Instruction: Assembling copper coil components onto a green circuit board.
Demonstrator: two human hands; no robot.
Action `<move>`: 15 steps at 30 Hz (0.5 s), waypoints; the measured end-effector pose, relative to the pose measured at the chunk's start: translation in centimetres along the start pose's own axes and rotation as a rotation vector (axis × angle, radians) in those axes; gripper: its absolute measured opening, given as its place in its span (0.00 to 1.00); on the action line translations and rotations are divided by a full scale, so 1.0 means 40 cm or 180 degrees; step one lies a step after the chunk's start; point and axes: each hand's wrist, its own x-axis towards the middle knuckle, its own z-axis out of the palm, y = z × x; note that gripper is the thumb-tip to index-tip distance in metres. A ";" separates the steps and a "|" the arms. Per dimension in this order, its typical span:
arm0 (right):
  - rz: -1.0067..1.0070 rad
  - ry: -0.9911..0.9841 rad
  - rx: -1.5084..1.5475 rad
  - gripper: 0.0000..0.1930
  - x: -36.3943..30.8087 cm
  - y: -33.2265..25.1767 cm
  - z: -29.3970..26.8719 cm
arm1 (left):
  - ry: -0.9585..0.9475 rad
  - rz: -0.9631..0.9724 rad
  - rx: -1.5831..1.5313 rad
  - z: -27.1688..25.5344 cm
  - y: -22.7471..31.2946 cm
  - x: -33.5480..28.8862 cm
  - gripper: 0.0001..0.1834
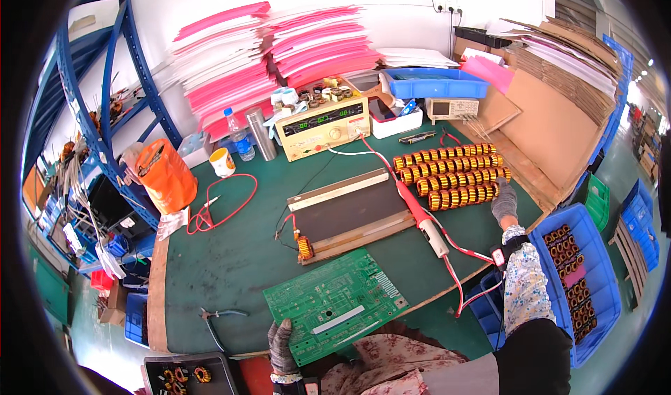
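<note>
My left hand (281, 349), in a grey glove, grips the left edge of a green circuit board (328, 301). The board is held slightly tilted over the table's front edge, its copper traces and a pale strip showing. My right hand (504, 201), gloved too, reaches to the right end of several rows of copper-wound toroidal coils (458, 178). Its fingers are drawn together around the end coil, partly hidden by the hand itself. Left of the rows lies a red-and-white probe (423, 220) with its cable. One single coil (305, 248) sits wired at a wooden-railed fixture (356, 210).
A beige bench instrument (325, 131) stands at the back, beside a bottle (240, 136) and a cup (222, 162). Pliers (218, 325) lie at front left. A blue bin (583, 283) of coils is at right, a black tray (189, 374) of coils at lower left.
</note>
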 end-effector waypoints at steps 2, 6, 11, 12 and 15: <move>-0.0336 0.0522 -0.0326 0.27 -0.003 0.010 0.011 | -0.0116 -0.0033 -0.0006 0.001 0.003 0.003 0.22; -0.0198 0.0535 0.0191 0.28 0.005 0.046 0.045 | -0.0069 0.0002 0.0050 -0.006 -0.004 0.004 0.23; -0.0303 0.0858 0.0619 0.25 -0.016 0.084 0.087 | -0.0290 0.0027 -0.0079 -0.005 -0.006 0.008 0.25; -0.0311 0.0867 0.0618 0.25 -0.011 0.090 0.085 | -0.0294 0.0032 -0.0089 -0.002 -0.009 0.010 0.25; -0.0287 0.0694 0.0680 0.26 -0.017 0.079 0.083 | -0.0320 0.0026 -0.0041 -0.007 -0.009 0.009 0.24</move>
